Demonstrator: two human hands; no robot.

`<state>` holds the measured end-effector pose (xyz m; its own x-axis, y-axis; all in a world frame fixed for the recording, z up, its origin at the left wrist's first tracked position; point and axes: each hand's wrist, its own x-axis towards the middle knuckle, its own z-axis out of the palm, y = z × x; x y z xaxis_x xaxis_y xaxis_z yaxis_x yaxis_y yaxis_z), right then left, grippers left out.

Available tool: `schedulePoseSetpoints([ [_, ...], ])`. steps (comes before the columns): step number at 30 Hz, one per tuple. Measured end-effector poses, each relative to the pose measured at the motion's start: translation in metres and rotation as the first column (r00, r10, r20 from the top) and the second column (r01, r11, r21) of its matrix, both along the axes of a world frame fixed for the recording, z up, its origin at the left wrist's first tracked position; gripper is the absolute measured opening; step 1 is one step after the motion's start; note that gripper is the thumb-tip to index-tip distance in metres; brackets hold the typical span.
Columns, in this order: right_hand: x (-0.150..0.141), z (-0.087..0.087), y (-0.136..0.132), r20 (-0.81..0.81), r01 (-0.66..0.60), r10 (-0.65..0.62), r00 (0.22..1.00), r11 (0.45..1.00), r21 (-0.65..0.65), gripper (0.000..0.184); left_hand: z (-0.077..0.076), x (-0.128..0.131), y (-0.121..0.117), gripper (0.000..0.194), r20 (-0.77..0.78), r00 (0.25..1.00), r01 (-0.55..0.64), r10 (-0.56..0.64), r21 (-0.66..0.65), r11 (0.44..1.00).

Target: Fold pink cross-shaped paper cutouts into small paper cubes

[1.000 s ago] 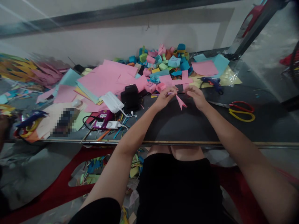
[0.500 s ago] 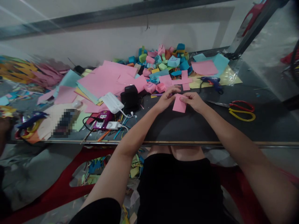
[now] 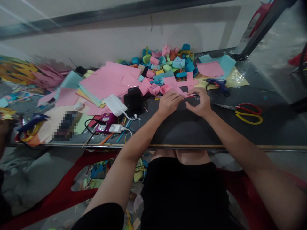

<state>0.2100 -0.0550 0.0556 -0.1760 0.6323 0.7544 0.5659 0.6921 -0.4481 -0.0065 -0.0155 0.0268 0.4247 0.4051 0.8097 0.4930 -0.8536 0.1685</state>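
Observation:
A small piece of pink paper is between my two hands above the dark table, seen nearly edge-on. My left hand is closed on its left side, fingers bent over it; they hide most of the sheet. At the paper's right end is my right hand, its thumb and forefinger curved and apart with a gap between them. The forefinger seems to touch the paper's edge. Just behind my hands lie a pink folded paper ring and a pink cross-shaped cut-out.
Red-and-yellow-handled scissors and a blue glue gun lie to the right. Folded paper boxes are heaped at the back. Large pink sheets, a black box-like item and a purple power socket occupy the left.
The pink paper has gone from hanging face-on to nearly edge-on, slightly higher. My right thumb has come away from it, and my left fingers have closed further over it.

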Motion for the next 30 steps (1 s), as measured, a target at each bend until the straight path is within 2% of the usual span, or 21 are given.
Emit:
schedulePoseSetpoints([
  [4, -0.003, 0.003, -0.006, -0.011, 0.015, -0.014, 1.000, 0.999, 0.035, 0.023, -0.002, 0.001, -0.002, 0.039, -0.095, 0.995, -0.005, 0.007, 0.028, 1.000],
  [7, -0.005, 0.002, -0.007, -0.003, 0.005, -0.005, 1.000, 1.000, 0.008, 0.025, -0.004, 0.003, -0.003, 0.040, -0.111, 0.994, -0.001, 0.010, 0.085, 0.996],
  [11, -0.003, 0.001, -0.001, 0.040, 0.004, -0.004, 0.999, 1.000, -0.017, 0.028, -0.004, 0.005, -0.003, 0.040, -0.098, 0.995, 0.033, -0.029, 0.045, 0.998],
  [16, 0.010, -0.002, 0.014, 0.050, 0.014, -0.014, 0.999, 1.000, 0.013, 0.025, 0.000, 0.003, -0.002, 0.034, 0.032, 0.999, 0.042, -0.041, -0.027, 0.999],
  [22, 0.023, -0.002, 0.024, 0.079, 0.092, -0.089, 0.993, 0.995, -0.035, 0.024, -0.001, 0.002, 0.002, 0.033, 0.067, 0.998, -0.010, 0.014, -0.069, 0.998],
  [26, 0.033, -0.005, 0.029, 0.043, 0.120, -0.119, 0.992, 0.993, -0.018, 0.023, 0.002, 0.000, 0.005, 0.043, 0.163, 0.985, -0.048, 0.059, -0.067, 0.997],
  [28, 0.037, -0.008, 0.032, -0.005, 0.119, -0.119, 0.993, 0.993, -0.020, 0.024, 0.005, -0.002, 0.005, 0.050, 0.272, 0.956, -0.078, 0.112, -0.132, 0.988],
  [30, 0.036, -0.013, 0.032, -0.106, 0.085, -0.092, 0.990, 0.994, -0.070, 0.023, 0.008, -0.003, 0.006, 0.057, 0.386, 0.905, -0.066, 0.178, -0.286, 0.956],
])
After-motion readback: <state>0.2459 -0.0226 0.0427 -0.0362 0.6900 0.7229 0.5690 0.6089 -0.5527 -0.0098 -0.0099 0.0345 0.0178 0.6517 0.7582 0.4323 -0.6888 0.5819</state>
